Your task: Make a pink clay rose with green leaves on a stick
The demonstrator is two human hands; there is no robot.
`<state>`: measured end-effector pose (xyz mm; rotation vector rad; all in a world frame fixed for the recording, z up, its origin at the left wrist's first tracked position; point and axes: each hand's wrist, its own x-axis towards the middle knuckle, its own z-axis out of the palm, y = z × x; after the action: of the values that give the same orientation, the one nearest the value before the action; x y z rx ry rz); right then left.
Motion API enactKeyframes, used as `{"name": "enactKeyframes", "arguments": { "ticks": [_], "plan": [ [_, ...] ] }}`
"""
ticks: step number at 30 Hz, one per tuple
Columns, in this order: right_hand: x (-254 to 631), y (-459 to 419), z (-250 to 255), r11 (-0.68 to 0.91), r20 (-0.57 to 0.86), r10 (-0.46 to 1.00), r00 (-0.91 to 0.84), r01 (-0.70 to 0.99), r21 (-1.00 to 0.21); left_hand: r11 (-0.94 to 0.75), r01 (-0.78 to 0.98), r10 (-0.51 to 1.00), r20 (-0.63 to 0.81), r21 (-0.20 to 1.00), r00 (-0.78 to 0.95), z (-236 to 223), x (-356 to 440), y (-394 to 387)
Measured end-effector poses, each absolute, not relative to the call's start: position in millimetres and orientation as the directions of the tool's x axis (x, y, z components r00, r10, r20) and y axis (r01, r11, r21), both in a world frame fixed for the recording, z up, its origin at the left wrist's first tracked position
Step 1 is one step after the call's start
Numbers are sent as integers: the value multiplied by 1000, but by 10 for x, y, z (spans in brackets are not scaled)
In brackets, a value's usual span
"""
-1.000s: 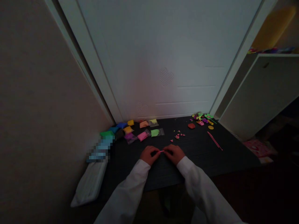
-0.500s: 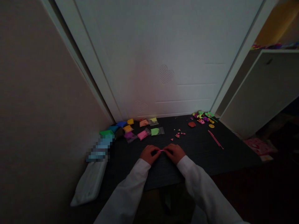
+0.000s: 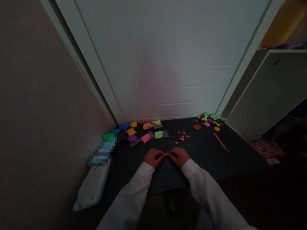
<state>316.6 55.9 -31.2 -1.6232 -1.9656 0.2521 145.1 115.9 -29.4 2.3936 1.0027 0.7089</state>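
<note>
Between the fingertips of both hands, just above or on the dark table, is a thin pink clay roll. My left hand pinches its left end, and my right hand pinches the right end. Thumb and fingers are closed on each side, with the middle of the roll showing in the gap. Beyond my right hand lie several small pink clay pieces. The nearest packet to my left hand is a pink clay bag.
Small bags of coloured clay, among them a light green one, line the back left. A dark red lump, a heap of colourful clay shapes and two pink sticks lie to the right. A white packet rests at left.
Both hands stay in nearly the same place, still pinching the pink clay roll. Slightly more of the roll seems to show between the fingertips. Nothing else on the table has moved.
</note>
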Motion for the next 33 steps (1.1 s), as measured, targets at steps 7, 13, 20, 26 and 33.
{"name": "enactKeyframes", "arguments": {
  "ticks": [7,13,20,26,33],
  "plan": [
    [3172,561,-315,236,301,949,-99,854,-464,-654,513,736,309,555,603,-287,1458,1159],
    [3171,559,-310,239,290,950,-115,866,-438,-667,514,729,325,540,603,-320,1472,1180],
    [3171,559,-312,237,280,952,-126,880,-410,-729,616,667,515,299,539,-231,1473,1051],
    [3169,560,-323,228,278,953,-119,887,-401,-719,663,672,450,209,588,-115,1503,916],
    [3158,554,-325,228,289,951,-115,890,-396,-727,658,668,428,199,608,-110,1507,916]
  ]
}}
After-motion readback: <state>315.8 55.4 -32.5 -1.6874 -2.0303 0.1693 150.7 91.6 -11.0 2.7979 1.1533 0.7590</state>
